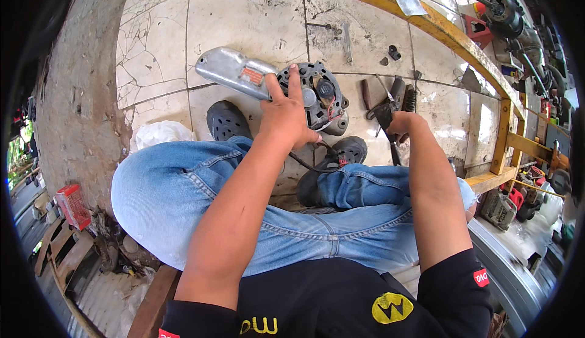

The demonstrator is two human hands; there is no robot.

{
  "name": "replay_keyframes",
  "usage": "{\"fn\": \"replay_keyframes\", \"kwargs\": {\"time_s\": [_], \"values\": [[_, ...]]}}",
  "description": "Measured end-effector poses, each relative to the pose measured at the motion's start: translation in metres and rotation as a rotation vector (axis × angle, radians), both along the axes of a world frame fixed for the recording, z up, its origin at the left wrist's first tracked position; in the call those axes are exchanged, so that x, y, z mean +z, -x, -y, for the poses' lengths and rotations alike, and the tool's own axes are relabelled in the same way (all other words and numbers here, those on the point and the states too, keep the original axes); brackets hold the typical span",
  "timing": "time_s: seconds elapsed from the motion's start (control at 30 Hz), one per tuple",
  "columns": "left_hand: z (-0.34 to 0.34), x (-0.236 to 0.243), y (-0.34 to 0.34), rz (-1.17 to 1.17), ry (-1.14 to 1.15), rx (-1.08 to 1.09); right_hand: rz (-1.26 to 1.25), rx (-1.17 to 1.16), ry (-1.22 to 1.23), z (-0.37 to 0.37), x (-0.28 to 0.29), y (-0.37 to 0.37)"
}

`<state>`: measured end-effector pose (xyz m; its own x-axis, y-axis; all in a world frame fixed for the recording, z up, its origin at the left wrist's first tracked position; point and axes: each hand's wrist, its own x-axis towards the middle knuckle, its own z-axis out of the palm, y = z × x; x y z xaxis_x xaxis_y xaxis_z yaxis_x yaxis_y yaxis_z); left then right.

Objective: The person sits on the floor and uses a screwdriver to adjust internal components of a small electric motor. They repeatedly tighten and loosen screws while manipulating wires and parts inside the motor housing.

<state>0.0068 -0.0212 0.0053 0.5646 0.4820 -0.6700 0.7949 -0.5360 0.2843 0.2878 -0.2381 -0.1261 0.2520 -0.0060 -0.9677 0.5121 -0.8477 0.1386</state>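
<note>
On the tiled floor before me lies a round metal alternator point(314, 98), its slotted housing facing up with wires and a dark round part showing. My left hand point(285, 114) touches its left side, fingers spread and thumb stretched toward my shoe. Beside it a long grey metal cover point(234, 70) with an orange label reaches out to the left. My right hand point(403, 125) is down at a cluster of tools, its fingers curled. What they close on is hidden. Right there are a dark flat-headed tool point(384, 114), a brown handle point(365, 94) and a dark coil spring point(409, 99).
A yellow metal frame point(439, 24) arches over the right side. A wrench point(348, 42) and small dark parts point(394, 52) lie farther off. White plastic point(163, 134) sits by my left shoe point(226, 120). A red box point(73, 207) stands at far left. Machine parts crowd the right edge.
</note>
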Motion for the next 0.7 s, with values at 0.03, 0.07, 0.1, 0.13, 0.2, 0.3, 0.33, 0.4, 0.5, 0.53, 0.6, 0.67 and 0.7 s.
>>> {"fn": "replay_keyframes", "kwargs": {"time_s": [0.03, 0.07, 0.1, 0.13, 0.2, 0.3, 0.33, 0.4, 0.5, 0.53, 0.6, 0.67, 0.7], "values": [[0.000, -0.003, 0.002, 0.005, -0.012, 0.008, 0.004, 0.058, 0.059, -0.010, 0.015, -0.002], [-0.001, -0.004, 0.004, 0.007, -0.020, 0.017, 0.086, 0.181, 0.079, -0.030, 0.053, 0.011], [-0.001, -0.005, 0.005, -0.003, -0.017, 0.032, 0.106, 0.214, 0.068, -0.031, 0.055, 0.007], [0.000, -0.002, 0.001, 0.001, -0.010, 0.036, 0.139, 0.236, 0.063, -0.023, 0.062, -0.005], [0.002, 0.000, -0.003, -0.012, 0.011, 0.049, 0.223, 0.320, 0.037, -0.014, 0.077, -0.018], [-0.002, 0.005, -0.002, -0.018, 0.023, 0.061, 0.328, 0.341, -0.103, -0.030, 0.127, -0.013], [-0.002, 0.004, -0.001, -0.004, 0.014, 0.055, 0.287, 0.390, -0.191, -0.033, 0.140, -0.015], [-0.003, 0.004, 0.001, 0.017, 0.010, 0.043, 0.375, 0.251, -0.403, -0.039, 0.163, -0.011], [-0.008, 0.007, 0.006, 0.024, 0.014, 0.044, 0.336, 0.016, -0.566, -0.074, 0.220, 0.036], [-0.006, 0.007, 0.006, 0.016, 0.021, 0.038, 0.291, -0.078, -0.587, -0.078, 0.229, 0.047], [-0.004, 0.008, 0.001, 0.010, 0.026, 0.045, 0.334, 0.227, -0.890, -0.072, 0.215, 0.046], [0.001, 0.003, 0.003, 0.036, -0.019, 0.084, 0.327, 0.355, -1.009, -0.072, 0.207, 0.063], [0.004, 0.001, 0.006, 0.040, -0.042, 0.103, 0.308, 0.334, -0.989, -0.082, 0.209, 0.081]]}}
